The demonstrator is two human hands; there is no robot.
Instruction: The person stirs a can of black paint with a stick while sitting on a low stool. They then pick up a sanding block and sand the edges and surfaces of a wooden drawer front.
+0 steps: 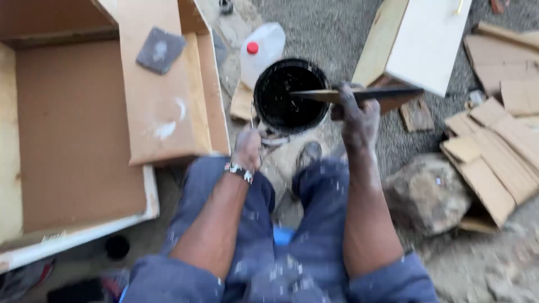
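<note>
Lap: the person sits low, blue paint-flecked trousers (320,224) filling the near view, one shoe (307,154) planted just below the bucket.
Left hand (247,148): wears a beaded wristband (240,171); its grip is pressed together at the near rim of the bucket, seemingly on the thin wire handle, though blur hides the fingers.
Right hand (359,115): dark-stained, its grip wrapped tight around a flat wooden stick (359,94).
Stick: lies nearly level across the bucket mouth, its pale tip over the black liquid, its dark end pointing right.
Bucket (291,95): round, black inside, on the gravel between the feet.
Doing it well: in my judgement the left hand should brace the rim so the bucket cannot tip, and the stick should go in slowly to avoid splashing.
Left side: an open brown cabinet carcass (73,129) with a grey sanding block (160,50) on its panel.
Right side: a rock (426,193), stacked board offcuts (494,163).
Far: a white jug with red cap (263,50) just behind the bucket; a white panel (421,39).
</note>
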